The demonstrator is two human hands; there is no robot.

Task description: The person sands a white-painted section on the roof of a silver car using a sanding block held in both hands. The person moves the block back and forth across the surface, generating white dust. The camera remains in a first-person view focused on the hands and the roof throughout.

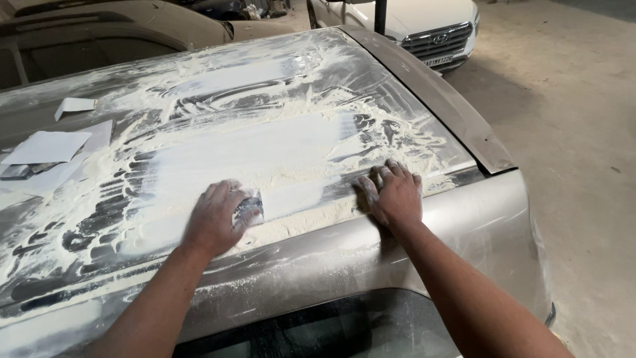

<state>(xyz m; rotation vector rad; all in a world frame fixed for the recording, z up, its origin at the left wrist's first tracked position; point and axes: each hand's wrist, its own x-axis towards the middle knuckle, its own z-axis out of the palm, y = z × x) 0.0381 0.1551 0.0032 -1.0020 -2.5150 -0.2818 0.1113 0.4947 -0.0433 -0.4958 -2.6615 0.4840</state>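
I look down on a car roof (pixel 411 73) coated with white filler and pale sanding dust. My left hand (pixel 215 219) presses a small dark sanding pad (pixel 250 207) flat on the white patch (pixel 252 156) near the roof's near edge. My right hand (pixel 394 192) lies palm down on the dusty roof to the right, fingers spread, holding nothing. Dust piles up in a ridge between the two hands.
Sheets of white paper (pixel 46 147) and a small folded piece (pixel 74 105) lie on the roof at the left. A dark window (pixel 331 328) sits below the roof edge. A white car (pixel 424 26) and a dusty car (pixel 132 26) stand behind; concrete floor (pixel 576 132) at right.
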